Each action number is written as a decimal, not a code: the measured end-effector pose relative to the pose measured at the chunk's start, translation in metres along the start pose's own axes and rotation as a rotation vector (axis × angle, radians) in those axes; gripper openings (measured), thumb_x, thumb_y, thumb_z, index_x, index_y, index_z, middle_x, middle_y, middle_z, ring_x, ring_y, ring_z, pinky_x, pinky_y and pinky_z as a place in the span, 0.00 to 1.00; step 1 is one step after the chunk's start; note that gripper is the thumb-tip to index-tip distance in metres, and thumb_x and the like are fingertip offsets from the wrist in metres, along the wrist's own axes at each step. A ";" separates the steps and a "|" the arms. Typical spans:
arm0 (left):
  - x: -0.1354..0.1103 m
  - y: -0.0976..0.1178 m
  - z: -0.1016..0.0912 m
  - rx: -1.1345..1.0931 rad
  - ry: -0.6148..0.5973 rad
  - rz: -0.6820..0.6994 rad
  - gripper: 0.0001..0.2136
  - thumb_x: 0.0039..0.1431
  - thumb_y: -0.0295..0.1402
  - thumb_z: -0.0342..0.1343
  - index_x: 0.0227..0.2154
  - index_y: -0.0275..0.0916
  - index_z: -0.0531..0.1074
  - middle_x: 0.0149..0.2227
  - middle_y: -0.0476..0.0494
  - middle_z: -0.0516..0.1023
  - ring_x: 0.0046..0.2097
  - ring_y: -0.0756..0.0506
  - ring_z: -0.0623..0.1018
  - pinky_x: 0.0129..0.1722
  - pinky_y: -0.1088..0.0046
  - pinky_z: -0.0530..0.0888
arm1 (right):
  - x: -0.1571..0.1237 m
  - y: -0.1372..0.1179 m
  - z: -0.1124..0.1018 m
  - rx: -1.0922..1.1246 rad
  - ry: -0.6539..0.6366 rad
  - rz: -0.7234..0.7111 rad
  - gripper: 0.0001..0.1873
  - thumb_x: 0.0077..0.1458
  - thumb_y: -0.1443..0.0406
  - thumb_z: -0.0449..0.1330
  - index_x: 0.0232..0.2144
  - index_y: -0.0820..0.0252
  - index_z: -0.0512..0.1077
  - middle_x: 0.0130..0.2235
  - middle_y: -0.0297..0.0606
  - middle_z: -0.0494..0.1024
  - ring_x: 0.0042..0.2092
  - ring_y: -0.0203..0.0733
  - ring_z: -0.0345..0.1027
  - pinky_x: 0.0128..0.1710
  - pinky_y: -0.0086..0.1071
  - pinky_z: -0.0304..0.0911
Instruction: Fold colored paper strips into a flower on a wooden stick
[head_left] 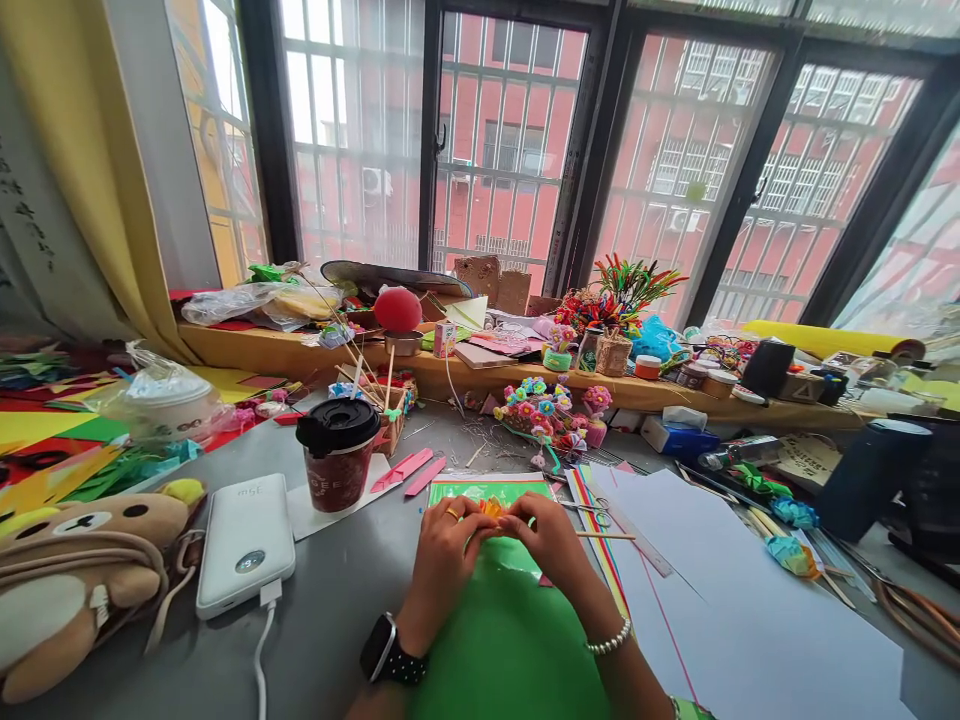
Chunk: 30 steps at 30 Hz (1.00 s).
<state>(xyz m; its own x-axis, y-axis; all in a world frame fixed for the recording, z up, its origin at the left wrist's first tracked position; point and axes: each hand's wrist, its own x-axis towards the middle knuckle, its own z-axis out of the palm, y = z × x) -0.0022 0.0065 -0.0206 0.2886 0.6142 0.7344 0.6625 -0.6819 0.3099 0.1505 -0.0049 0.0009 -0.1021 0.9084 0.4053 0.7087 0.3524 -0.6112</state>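
My left hand and my right hand meet at the near edge of the desk. Between their fingertips is a small orange-yellow piece that looks like a paper flower; the fingers partly cover it. Each hand pinches one side of it. Beneath and behind them lies a green sheet in a clear sleeve. Close to my right hand are a pair of scissors, a thin wooden stick and a clear ruler. Pink paper strips lie beyond my left hand.
To the left are a lidded dark red cup, a white power bank with a cable, and a plush bear. Large white paper covers the right side. Behind stand handmade flowers and a crowded windowsill.
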 end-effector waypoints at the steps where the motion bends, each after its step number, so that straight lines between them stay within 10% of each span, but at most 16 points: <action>1: 0.000 0.000 0.000 0.005 0.000 0.011 0.08 0.53 0.30 0.50 0.26 0.40 0.75 0.27 0.45 0.74 0.32 0.44 0.71 0.33 0.66 0.66 | 0.000 0.000 0.000 0.015 -0.005 0.018 0.06 0.48 0.67 0.58 0.22 0.64 0.71 0.25 0.36 0.72 0.28 0.37 0.64 0.28 0.28 0.58; 30: -0.002 0.000 0.004 -0.101 0.013 0.096 0.07 0.52 0.29 0.53 0.27 0.44 0.76 0.26 0.48 0.74 0.32 0.47 0.71 0.33 0.70 0.68 | -0.002 -0.008 -0.015 0.215 -0.229 0.263 0.06 0.43 0.66 0.59 0.20 0.64 0.71 0.21 0.33 0.72 0.24 0.34 0.65 0.23 0.26 0.58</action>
<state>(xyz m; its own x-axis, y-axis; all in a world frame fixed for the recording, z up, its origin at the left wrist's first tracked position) -0.0005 0.0070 -0.0247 0.3381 0.5393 0.7713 0.5593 -0.7742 0.2962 0.1560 -0.0129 0.0150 -0.1068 0.9919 0.0687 0.5719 0.1178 -0.8118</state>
